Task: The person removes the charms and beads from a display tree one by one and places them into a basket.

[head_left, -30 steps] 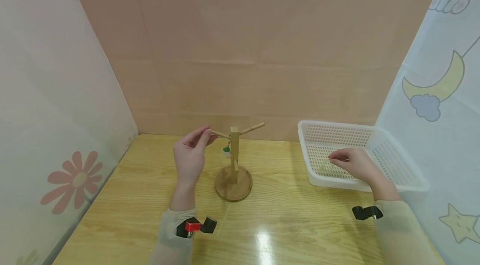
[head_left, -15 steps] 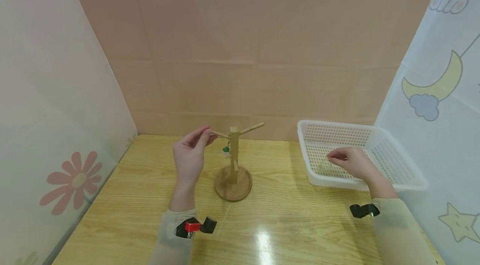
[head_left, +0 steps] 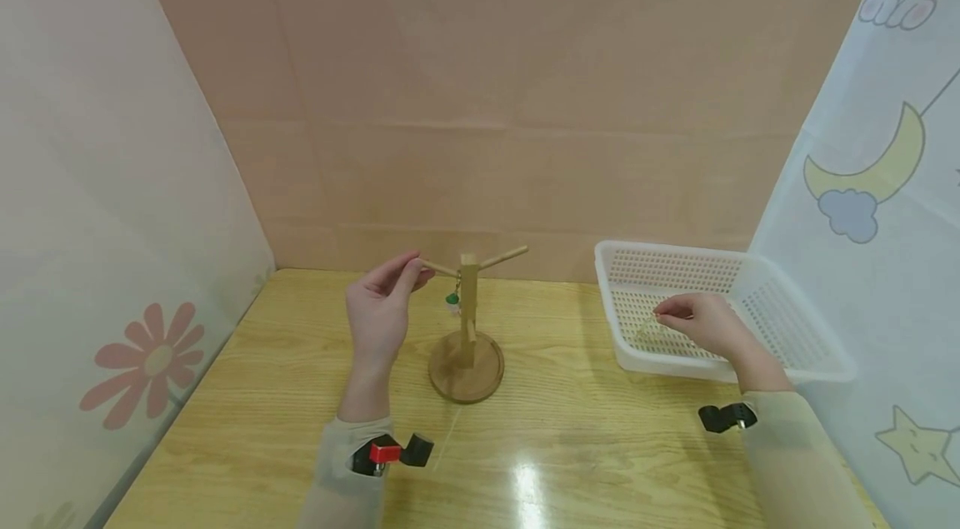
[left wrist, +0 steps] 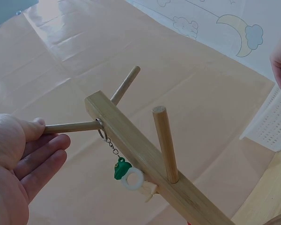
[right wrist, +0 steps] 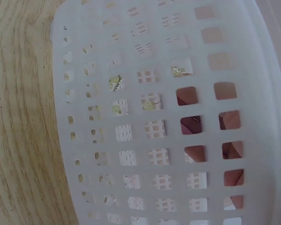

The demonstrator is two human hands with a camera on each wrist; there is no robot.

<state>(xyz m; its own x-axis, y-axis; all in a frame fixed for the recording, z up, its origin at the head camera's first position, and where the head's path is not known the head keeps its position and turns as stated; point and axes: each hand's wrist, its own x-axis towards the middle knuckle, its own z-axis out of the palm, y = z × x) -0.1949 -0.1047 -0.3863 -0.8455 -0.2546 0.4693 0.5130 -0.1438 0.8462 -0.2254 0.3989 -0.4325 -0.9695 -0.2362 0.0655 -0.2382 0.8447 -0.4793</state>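
At left, a peg [head_left: 441, 268] of the wooden stand [head_left: 469, 304], where a keychain [left wrist: 122, 168] is being carried, is being pinched by the left hand [head_left: 379, 314], while in the basket [head_left: 652, 365] at right a yellowish trinket [head_left: 648, 332] is being pinched by the right hand [head_left: 708, 325], apparently being picked up, a clear lift seemingly being called for.

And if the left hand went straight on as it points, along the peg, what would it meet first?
Likely the metal ring on that peg, then the wooden post, though depth is unclear.
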